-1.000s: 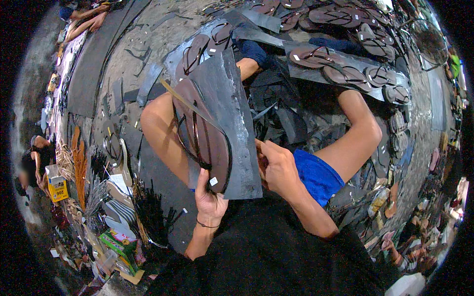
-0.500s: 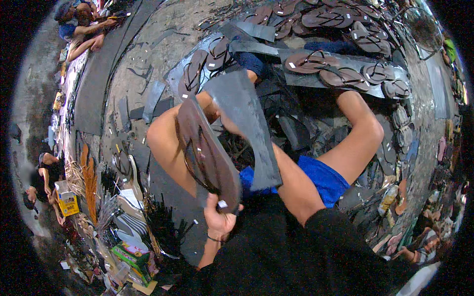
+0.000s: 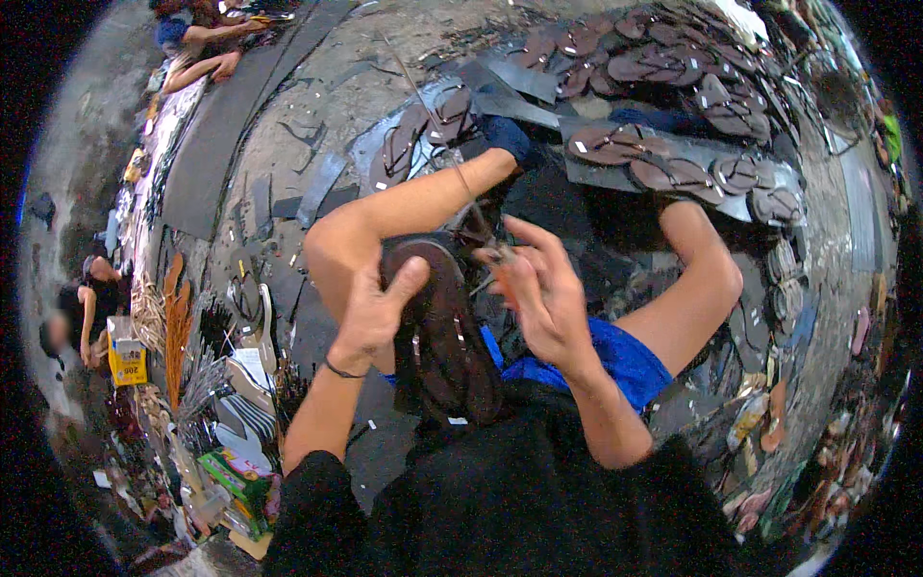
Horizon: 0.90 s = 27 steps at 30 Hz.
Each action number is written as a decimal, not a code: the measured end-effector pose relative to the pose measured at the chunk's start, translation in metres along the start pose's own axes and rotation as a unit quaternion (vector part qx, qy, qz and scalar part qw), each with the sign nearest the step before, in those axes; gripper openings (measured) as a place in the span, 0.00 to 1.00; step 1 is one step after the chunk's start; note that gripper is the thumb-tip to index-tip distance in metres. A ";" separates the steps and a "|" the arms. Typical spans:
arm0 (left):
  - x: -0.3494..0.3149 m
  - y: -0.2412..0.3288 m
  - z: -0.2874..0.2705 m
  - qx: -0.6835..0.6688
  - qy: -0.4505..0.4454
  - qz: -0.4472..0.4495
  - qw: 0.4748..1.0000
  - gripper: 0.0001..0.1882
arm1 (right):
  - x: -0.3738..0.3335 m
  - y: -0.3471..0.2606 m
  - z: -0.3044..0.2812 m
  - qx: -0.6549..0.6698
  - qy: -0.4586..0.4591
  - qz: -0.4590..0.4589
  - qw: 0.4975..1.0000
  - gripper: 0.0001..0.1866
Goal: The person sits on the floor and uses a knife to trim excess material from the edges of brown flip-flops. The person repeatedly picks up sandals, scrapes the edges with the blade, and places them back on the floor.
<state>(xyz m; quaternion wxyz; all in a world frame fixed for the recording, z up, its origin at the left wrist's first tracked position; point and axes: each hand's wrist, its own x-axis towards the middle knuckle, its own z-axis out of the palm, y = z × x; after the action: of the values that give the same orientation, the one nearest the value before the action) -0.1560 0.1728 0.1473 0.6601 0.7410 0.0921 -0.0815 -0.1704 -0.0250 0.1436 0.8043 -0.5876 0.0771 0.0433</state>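
Note:
A dark brown flip-flop (image 3: pixel 452 356) stands lengthwise over my lap, its white-marked end near my black shirt. My left hand (image 3: pixel 375 313) is closed on its far end, the thumb lying over the sole. Just right of it, my right hand (image 3: pixel 543 303) is raised with its fingers bent round the near end of a long thin metal tool (image 3: pixel 437 120). That tool points up and away to the left, and motion blurs it. Its grip is mostly hidden by the fingers, so its exact kind cannot be told.
Finished-looking brown flip-flops (image 3: pixel 659 62) lie heaped at the far right, with more on a grey sheet (image 3: pixel 577 173). Dark rubber offcuts litter the ground. Brushes, sandals and a yellow box (image 3: pixel 128 351) line the left. Other people (image 3: pixel 197 43) sit at the far left.
The grey rubber strip beside the flip-flop is gone from there. My left hand has shifted from the flip-flop's near end to its far end. My right hand has come into view with the thin tool.

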 end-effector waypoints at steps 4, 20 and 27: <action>0.001 0.034 -0.041 -0.052 -0.030 -0.047 0.997 0.20 | -0.048 0.012 -0.056 -0.325 -0.021 -0.149 0.934 0.14; -0.032 0.004 -0.051 -0.073 -0.074 -0.071 0.992 0.23 | -0.113 0.045 -0.089 -0.351 -0.142 -0.127 0.917 0.15; -0.039 0.012 -0.036 -0.067 -0.053 -0.093 0.992 0.18 | -0.090 0.034 -0.069 -0.395 -0.112 -0.174 0.895 0.18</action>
<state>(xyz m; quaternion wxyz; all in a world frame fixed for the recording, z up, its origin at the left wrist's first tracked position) -0.1906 0.2067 0.1721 0.7014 0.6783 0.1312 -0.1753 -0.2693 -0.0785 0.1064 0.5041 -0.8522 -0.1403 -0.0051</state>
